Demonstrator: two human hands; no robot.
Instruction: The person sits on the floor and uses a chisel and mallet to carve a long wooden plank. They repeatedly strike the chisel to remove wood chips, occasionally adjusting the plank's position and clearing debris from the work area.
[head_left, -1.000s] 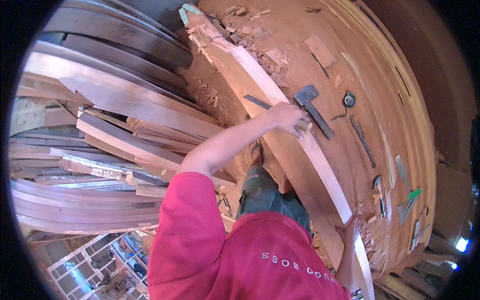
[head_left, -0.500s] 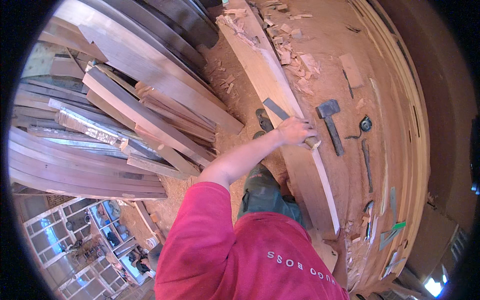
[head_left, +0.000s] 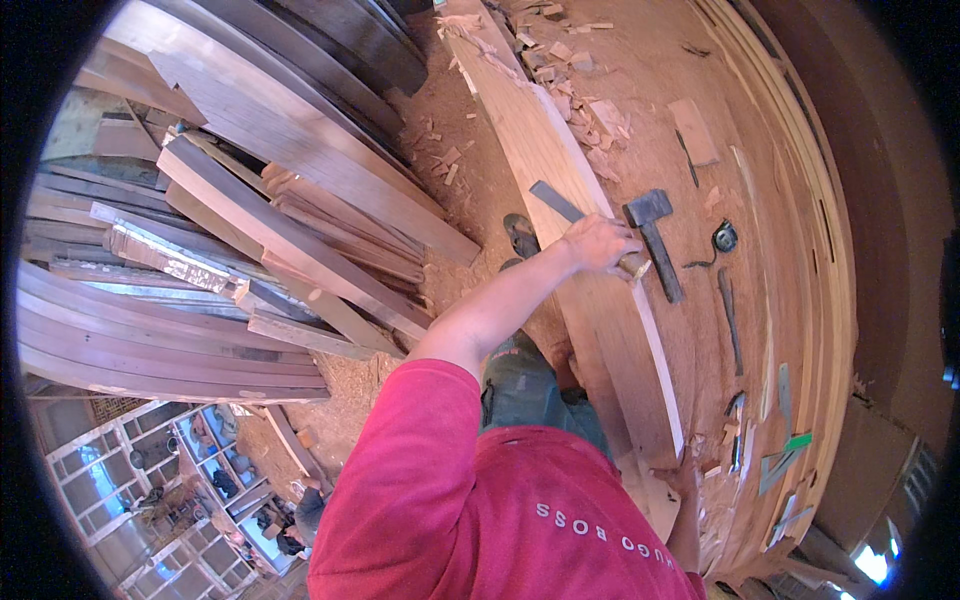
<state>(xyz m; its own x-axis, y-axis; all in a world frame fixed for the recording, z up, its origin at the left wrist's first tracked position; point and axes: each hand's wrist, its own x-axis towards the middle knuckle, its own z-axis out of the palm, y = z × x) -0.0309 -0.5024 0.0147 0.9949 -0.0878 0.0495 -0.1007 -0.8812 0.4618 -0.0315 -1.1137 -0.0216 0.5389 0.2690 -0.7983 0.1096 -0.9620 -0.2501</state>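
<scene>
My left hand (head_left: 602, 240) is closed around the wooden handle of a flat steel chisel (head_left: 557, 200), which lies across a long, pale, slightly curved board (head_left: 590, 330). My right hand (head_left: 683, 475) grips the board near its lower end, partly hidden by my body and the wood. Right of the board lie a heavy mallet-like hammer (head_left: 652, 240), a coiled tape measure (head_left: 723, 238) and a dark narrow bar (head_left: 728, 320) on the sawdust-covered surface. The board's far end (head_left: 465, 40) is rough and splintered, with chips beside it.
Stacked planks (head_left: 290, 260) fill the left side. A small hammer (head_left: 736, 430) and metal squares (head_left: 775, 475) lie at lower right among shavings. A co-worker (head_left: 308, 515) is at lower left beside white frames (head_left: 120, 480). My sandalled foot (head_left: 520, 235) stands left of the board.
The view has shifted, so the board and tools appear farther right than a second ago. My left hand, still on the chisel, has moved slightly right and down since half a second ago.
</scene>
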